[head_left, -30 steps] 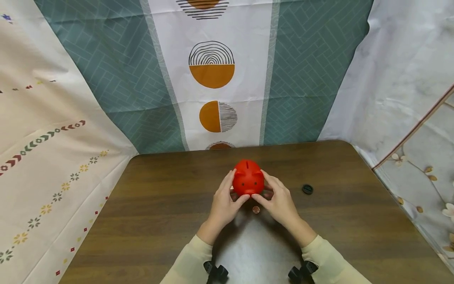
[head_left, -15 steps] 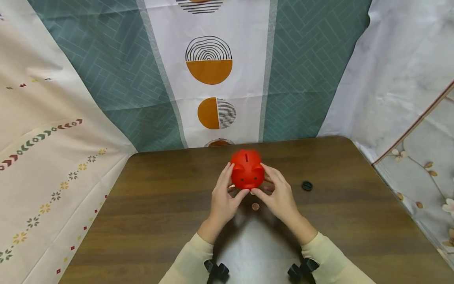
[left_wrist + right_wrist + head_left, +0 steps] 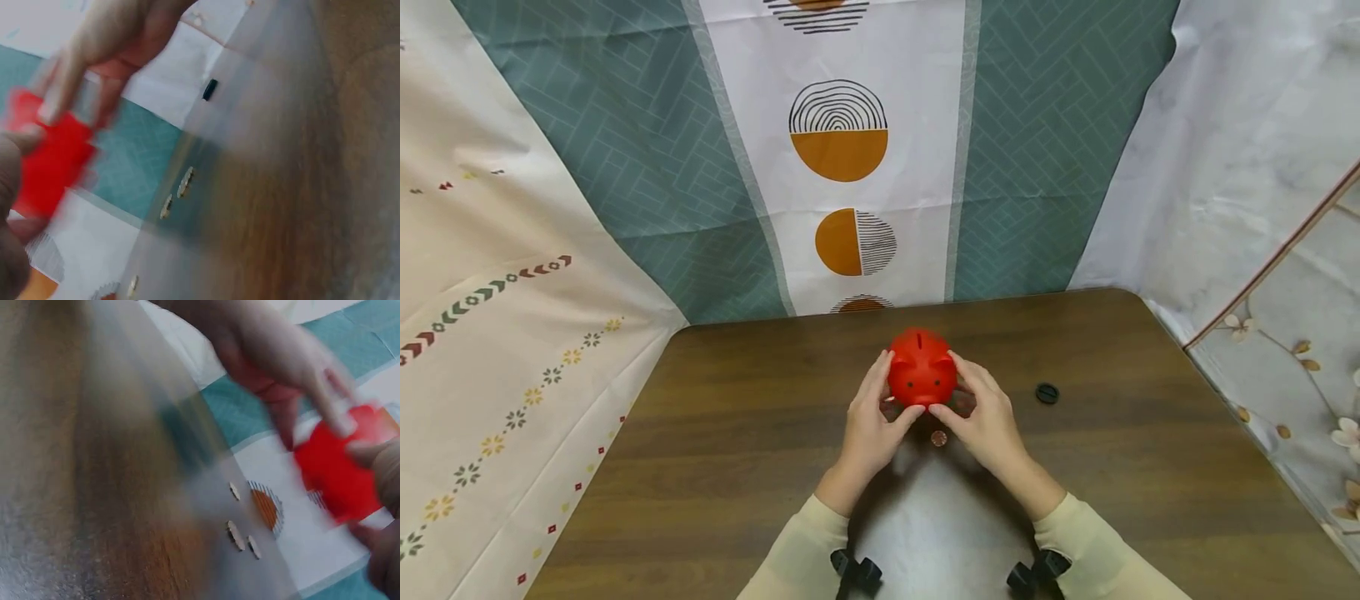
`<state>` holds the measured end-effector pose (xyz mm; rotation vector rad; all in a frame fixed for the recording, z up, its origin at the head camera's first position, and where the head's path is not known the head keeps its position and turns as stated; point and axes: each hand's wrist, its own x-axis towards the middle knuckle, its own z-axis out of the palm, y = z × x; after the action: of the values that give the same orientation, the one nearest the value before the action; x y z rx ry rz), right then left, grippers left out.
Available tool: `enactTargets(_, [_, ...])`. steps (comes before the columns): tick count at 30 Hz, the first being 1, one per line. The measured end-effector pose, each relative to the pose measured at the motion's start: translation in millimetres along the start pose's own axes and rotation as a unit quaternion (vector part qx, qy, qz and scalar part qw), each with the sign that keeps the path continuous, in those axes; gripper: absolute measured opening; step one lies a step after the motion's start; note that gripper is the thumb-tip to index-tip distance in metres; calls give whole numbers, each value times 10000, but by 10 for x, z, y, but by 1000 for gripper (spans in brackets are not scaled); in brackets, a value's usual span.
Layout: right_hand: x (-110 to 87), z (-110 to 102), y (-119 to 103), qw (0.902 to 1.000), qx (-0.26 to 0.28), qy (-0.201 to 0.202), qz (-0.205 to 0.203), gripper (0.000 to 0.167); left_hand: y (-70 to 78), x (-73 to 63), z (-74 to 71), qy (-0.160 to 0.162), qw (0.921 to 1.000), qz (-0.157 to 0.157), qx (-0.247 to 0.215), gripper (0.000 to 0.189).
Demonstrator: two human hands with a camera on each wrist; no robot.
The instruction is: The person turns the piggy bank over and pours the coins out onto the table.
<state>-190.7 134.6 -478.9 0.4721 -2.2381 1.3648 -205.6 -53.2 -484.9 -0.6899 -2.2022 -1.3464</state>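
Observation:
A red piggy bank (image 3: 922, 368) is held off the table between both hands, its slot and snout showing in the head view. My left hand (image 3: 871, 425) grips its left side, and my right hand (image 3: 988, 421) grips the right; the thumbs meet near the snout. The wrist views show the piggy bank (image 3: 50, 156) blurred. Beneath it, a copper coin (image 3: 938, 438) lies on the table. More coins (image 3: 235, 535) lie close by in the right wrist view, mostly hidden behind the hands from the head camera.
A small round black plug (image 3: 1047, 393) lies on the wooden table (image 3: 760, 467) right of my right hand. Patterned cloths (image 3: 880, 150) hang behind the table and on both sides.
The piggy bank tipped forward and up half a second ago, and has since come back down with its face showing more. Both hands have kept their grip throughout.

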Motion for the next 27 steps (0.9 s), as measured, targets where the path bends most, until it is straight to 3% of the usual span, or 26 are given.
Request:
enactTargets(2, [17,-2,-35,9969,25,429,-659,80,40,29,-13,354,9966,740,92,84])
enactTargets(4, [33,-5,-57,9943,66,588,-887,80,72,57,-23,480,9934,1029,169,84])
enactTargets(6, [33,1,-53,9971,140,453,-587,81,75,63,-29,294,9962,796,185,84])
enactTargets(9, [10,15,-5,9994,114,-52,330,80,47,47,-30,-306,9993,-144,171,85])
enactTargets(11, [-6,22,19,9975,93,-213,672,80,22,38,-26,-558,9970,-529,86,85])
enactTargets(21, [-19,23,72,9960,145,-389,785,81,-1,-1,-1,-582,9949,-819,98,84])
enactTargets(23, [-16,21,65,9985,66,-255,475,81,-2,-7,8,-386,9978,-519,114,85])
enactTargets(25, [-7,19,42,9999,59,71,-134,80,7,-4,10,17,9998,154,146,84])
enactTargets(27, [13,8,-5,9953,90,478,-833,80,33,14,4,472,9945,912,206,83])
